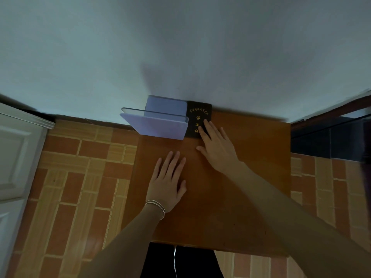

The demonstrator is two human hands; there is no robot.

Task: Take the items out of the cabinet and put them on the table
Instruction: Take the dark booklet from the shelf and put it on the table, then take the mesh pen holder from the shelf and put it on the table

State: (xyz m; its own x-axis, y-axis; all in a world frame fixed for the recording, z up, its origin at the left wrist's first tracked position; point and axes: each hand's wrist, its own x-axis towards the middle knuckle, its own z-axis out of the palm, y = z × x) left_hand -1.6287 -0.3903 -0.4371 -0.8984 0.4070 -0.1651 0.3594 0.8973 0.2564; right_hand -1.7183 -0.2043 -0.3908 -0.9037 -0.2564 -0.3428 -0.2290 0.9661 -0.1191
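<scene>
Surface: a brown wooden surface (pixel 251 177), seen from above, its far edge against a pale wall (pixel 180 47).
Booklet: a small black booklet with gold characters on its cover (pixel 197 117) lies flat at the far edge of the surface, near the middle of that edge, its top touching the wall.
Bookend: a pale lilac translucent plastic bookend (pixel 158 121) stands just beside the booklet on its left, at the far left corner of the surface; its base plate overhangs the left edge, and one upright panel leans on the wall.
Right hand: the right hand (pixel 217 145) is spread flat, palm down, fingers extended (nothing gripped); its fingertips rest on the lower right part of the booklet's cover, while the palm lies on the bare wood.
Left hand: the left hand (pixel 167 181) is also open and flat, palm down on the surface near its left edge, well short of the bookend, touching nothing else.
Bracelets: thin silver bracelets (pixel 156 207) circle the left wrist.
Floor: orange and tan tiled floor (pixel 80 177) lies on both sides of the surface.
Door: a white panelled door (pixel 16 153) stands at the far left.
</scene>
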